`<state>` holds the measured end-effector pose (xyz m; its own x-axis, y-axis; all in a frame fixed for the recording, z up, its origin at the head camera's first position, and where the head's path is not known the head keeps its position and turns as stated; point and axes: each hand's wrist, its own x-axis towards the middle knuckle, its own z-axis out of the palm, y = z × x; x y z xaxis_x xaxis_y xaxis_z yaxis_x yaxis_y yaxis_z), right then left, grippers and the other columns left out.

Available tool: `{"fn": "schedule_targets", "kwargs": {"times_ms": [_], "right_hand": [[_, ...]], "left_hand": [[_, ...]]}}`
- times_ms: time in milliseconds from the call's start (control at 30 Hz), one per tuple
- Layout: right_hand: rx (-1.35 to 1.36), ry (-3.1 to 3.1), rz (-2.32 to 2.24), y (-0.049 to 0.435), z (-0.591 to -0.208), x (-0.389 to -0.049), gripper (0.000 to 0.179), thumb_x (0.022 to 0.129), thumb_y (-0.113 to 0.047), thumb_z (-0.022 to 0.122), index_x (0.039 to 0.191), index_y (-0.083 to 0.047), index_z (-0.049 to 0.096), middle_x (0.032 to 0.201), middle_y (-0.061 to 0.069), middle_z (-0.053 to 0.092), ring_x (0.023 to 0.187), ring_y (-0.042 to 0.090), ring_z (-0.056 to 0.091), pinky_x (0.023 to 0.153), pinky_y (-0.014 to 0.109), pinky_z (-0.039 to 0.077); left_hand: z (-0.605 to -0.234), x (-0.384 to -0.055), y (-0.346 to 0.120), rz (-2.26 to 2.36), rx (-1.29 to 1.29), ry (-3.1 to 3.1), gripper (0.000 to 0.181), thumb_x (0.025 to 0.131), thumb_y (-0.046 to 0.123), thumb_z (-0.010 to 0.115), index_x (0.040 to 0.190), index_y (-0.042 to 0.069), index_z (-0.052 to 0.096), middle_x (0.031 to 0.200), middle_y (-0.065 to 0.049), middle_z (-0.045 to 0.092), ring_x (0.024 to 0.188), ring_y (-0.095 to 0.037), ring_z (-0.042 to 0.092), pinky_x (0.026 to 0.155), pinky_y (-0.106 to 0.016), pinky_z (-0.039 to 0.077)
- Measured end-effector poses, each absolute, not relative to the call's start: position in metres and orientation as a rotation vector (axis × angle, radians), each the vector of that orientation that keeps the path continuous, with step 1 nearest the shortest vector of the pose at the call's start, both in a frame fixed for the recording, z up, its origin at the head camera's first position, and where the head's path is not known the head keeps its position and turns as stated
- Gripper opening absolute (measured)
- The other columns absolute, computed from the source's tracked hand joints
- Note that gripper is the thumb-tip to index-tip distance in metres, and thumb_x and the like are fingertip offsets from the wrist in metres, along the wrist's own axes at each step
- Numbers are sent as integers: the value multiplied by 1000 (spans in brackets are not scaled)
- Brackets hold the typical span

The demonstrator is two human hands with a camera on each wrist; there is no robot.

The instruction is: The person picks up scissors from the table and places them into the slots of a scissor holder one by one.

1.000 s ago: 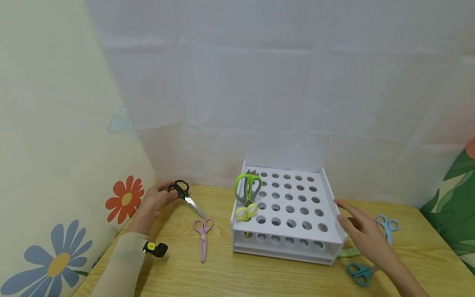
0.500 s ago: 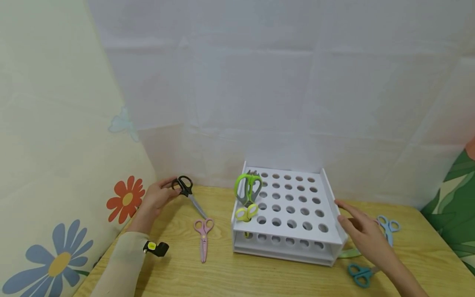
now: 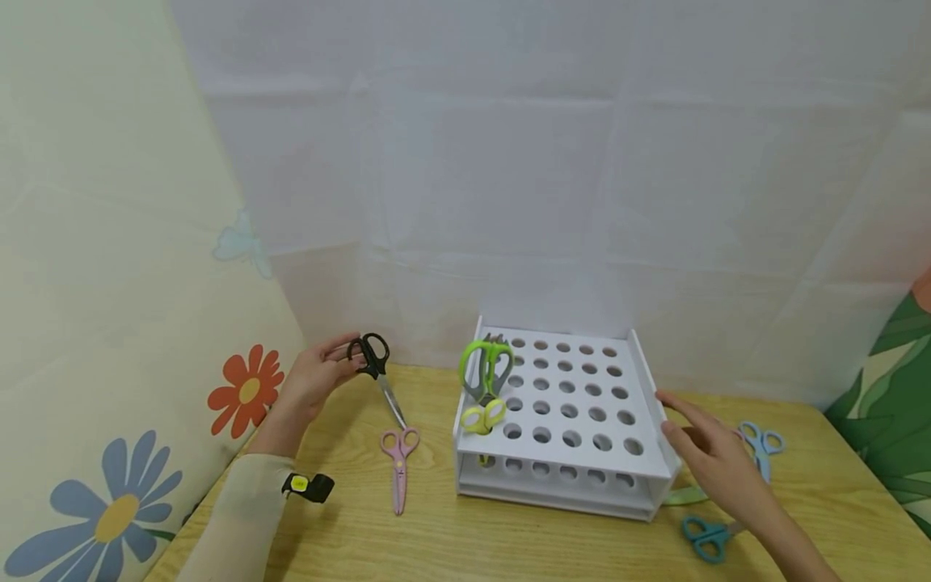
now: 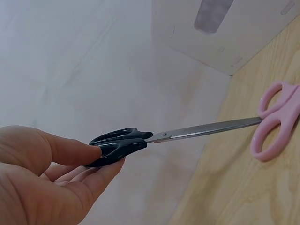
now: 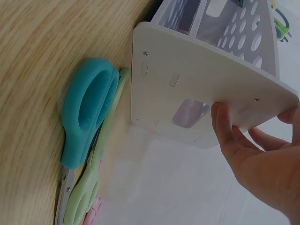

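Observation:
Between thumb and fingers, my left hand (image 3: 320,377) pinches the handle of a pair of scissors with black loops (image 4: 123,144). Their silver blade (image 4: 206,129) slants down, its tip at the handle of pink scissors (image 3: 398,469) lying on the table. My right hand (image 3: 720,467) rests its fingertips against the outer side of a white rack (image 3: 556,477) with rows of round holes. In the rack's left column stand green-and-grey scissors (image 3: 486,368) and small yellow-green scissors (image 3: 483,416), handles up.
Right of the rack lie teal scissors (image 5: 89,108), a pale green pair (image 5: 84,190) and light blue scissors (image 3: 760,441), partly behind my right hand. A white cloth (image 3: 436,162) hangs behind the wooden table (image 3: 349,533); a patterned cloth (image 3: 116,267) rises at the left.
My left hand has lifted the black scissors' handle upward and to the right, so they stand steeper. The right hand and rack have stayed in place.

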<state>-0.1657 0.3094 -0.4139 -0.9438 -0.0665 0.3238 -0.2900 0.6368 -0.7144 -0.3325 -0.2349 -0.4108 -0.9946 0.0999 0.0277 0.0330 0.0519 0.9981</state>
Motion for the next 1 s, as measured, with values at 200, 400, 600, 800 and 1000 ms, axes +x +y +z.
{"fn": "schedule_targets", "kwargs": {"times_ms": [200,400,600,800,1000], "right_hand": [[287,-2597,1213,309,-413,-166,49,109,-27,52,155,-12,45,149,23,48,109,34,67,76,28,56],[296,-2595,1212,309,-414,-166,49,109,-26,52,155,-11,44,148,23,48,109,34,67,75,28,56],[315,-2583,1205,310,-415,-166,49,109,-26,52,155,-12,45,147,23,50,108,33,67,75,28,56],[311,-2589,1210,310,-414,-166,49,109,-27,52,155,-11,44,147,24,49,108,34,67,75,28,56],[306,-2585,1221,308,-413,-165,49,109,-26,52,154,-10,45,146,25,50,108,35,67,74,29,57]], "left_hand": [[-400,-325,-226,2100,187,2300,50,107,2,48,156,-1,36,144,-30,48,115,-23,62,98,-34,51],[-394,-320,-219,2088,211,2334,47,107,2,50,153,-3,41,142,-29,51,112,-23,64,95,-33,52],[-390,-318,-213,2077,257,2377,46,106,2,52,151,-4,43,141,-28,53,116,-27,62,95,-33,52],[-387,-315,-206,2040,333,2473,43,105,-3,51,148,-5,47,138,-29,55,117,-33,62,94,-33,53],[-380,-310,-203,2000,361,2536,42,106,-2,50,148,-4,47,139,-27,55,119,-37,60,93,-31,53]]}}
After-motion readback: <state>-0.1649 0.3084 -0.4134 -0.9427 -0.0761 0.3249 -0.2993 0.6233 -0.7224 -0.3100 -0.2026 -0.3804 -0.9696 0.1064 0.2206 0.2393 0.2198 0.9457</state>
